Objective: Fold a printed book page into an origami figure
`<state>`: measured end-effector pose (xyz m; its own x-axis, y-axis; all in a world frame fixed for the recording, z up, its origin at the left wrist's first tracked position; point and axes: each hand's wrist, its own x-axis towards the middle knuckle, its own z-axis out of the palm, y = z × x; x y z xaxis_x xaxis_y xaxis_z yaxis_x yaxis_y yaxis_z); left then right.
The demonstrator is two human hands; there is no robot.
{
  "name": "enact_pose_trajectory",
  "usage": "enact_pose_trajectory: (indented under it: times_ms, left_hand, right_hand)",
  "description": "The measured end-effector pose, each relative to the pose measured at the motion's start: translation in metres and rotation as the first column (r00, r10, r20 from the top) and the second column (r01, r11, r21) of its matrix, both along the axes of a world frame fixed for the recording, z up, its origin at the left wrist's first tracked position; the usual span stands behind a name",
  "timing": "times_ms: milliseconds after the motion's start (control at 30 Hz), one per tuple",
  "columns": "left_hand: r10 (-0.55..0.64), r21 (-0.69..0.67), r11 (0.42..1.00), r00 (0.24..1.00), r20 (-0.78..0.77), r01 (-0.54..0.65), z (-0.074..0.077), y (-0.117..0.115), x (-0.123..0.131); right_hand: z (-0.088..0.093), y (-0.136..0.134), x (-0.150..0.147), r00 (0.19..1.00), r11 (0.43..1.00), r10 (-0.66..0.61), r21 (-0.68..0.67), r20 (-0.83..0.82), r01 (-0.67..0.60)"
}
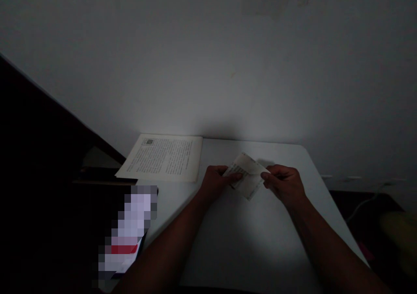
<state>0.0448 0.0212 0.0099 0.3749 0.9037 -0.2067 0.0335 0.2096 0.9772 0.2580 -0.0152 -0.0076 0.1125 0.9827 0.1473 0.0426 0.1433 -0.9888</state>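
Observation:
A small folded sheet of printed paper [248,175] is held just above the white table [241,242], near its far side. My left hand [215,182] pinches the paper's left edge with curled fingers. On the paper's right edge, my right hand [284,182] grips with thumb and fingers closed. Both forearms reach in from the bottom of the view.
A stack of printed pages [164,157] lies at the table's far left corner. A dark object with a blurred bright patch [130,233] sits at the left edge. A plain wall [208,59] rises right behind the table. Dim floor and a cable [360,207] lie to the right.

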Motion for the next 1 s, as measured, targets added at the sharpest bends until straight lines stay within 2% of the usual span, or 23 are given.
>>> enact_pose_trajectory:
  times_ms: [167, 267, 533, 667, 800, 1000]
  left_hand:
    - [0.008, 0.076, 0.997, 1.0, 0.023, -0.009, -0.002, 0.005, -0.005]
    - [-0.012, 0.072, 0.997, 0.997, 0.07, 0.007, -0.001, 0.007, -0.006]
    - [-0.067, 0.022, 0.998, 0.992, 0.106, 0.065, 0.003, 0.006, -0.009]
    - [-0.04, 0.07, 0.997, 0.998, 0.038, 0.038, 0.002, 0.006, -0.011]
    - [-0.046, 0.081, 0.996, 0.997, 0.057, 0.042, 0.002, 0.006, -0.012]
    - [-0.069, 0.1, 0.993, 0.995, 0.075, 0.061, 0.007, 0.004, -0.012]
  right_hand:
    - [0.001, 0.0, 0.002, 0.999, 0.998, -0.048, 0.026, -0.023, 0.048]
    - [0.004, 0.0, 0.002, 0.998, 0.998, -0.051, 0.034, -0.034, 0.052]
    - [-0.001, 0.001, 0.008, 0.996, 0.995, 0.081, 0.056, -0.049, -0.078]
    - [-0.002, 0.0, 0.008, 0.992, 0.992, 0.118, 0.05, -0.037, -0.116]
    - [-0.001, 0.0, 0.009, 0.992, 0.992, 0.118, 0.06, -0.043, -0.115]
    - [0.002, 0.0, 0.01, 0.982, 0.982, 0.183, 0.053, -0.05, -0.18]
